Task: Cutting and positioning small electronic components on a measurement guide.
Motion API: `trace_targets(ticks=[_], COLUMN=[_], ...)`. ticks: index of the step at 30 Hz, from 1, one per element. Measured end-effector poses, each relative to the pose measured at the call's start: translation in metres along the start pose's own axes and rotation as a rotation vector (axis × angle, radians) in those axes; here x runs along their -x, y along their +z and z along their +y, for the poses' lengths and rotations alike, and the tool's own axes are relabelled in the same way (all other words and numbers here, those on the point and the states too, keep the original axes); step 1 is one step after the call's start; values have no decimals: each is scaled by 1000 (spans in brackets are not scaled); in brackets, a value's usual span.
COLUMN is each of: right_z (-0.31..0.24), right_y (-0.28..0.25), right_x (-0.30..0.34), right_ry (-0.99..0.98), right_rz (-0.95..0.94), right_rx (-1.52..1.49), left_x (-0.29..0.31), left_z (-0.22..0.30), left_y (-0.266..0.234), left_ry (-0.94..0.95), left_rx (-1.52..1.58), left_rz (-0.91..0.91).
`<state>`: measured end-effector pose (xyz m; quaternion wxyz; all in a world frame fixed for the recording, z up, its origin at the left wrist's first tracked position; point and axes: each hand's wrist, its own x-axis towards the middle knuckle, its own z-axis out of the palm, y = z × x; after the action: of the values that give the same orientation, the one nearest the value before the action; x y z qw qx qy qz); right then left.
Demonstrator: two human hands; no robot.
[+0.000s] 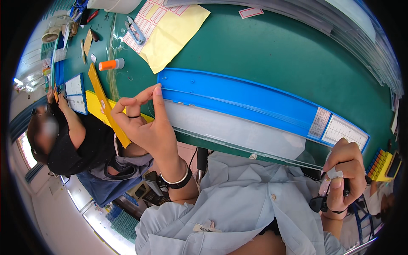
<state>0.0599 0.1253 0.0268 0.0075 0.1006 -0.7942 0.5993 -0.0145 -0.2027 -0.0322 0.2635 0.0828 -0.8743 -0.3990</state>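
A long, shallow blue plastic case [238, 95] lies open across the table, its clear lid [229, 127] folded toward me. My left hand [148, 127] is at the case's left end, thumb and index fingertip pinched together. A faint fine strand shows by these fingers, but what they hold is too small to make out. Below the right end of the case, my right hand [346, 178] pinches a small white piece [335, 173] between thumb and bent index finger. Something pinkish and see-through shows beside that thumb. A printed white scale card [345, 131] sits in the case's right end.
Thread snips [135, 32] rest on yellow label paper [170, 38]. An orange-capped bottle [111, 64] lies to the left, near yellow strips [106, 102]. Stacked clear plastic sheets [340, 38] stand at the far right. A co-worker [76, 136] sits on the left.
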Motion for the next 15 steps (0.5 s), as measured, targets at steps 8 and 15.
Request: trace_targets(ticks=[8,15], right_z=[2,1], right_y=[0,1], right_x=[1,2], right_ry=[10,21], right_rz=[19,34], right_rx=[6,11], left_x=[1,2], left_z=[-1,-3], left_y=[0,-1], left_ry=[2,15], left_rx=[25,10], left_rz=[1,1])
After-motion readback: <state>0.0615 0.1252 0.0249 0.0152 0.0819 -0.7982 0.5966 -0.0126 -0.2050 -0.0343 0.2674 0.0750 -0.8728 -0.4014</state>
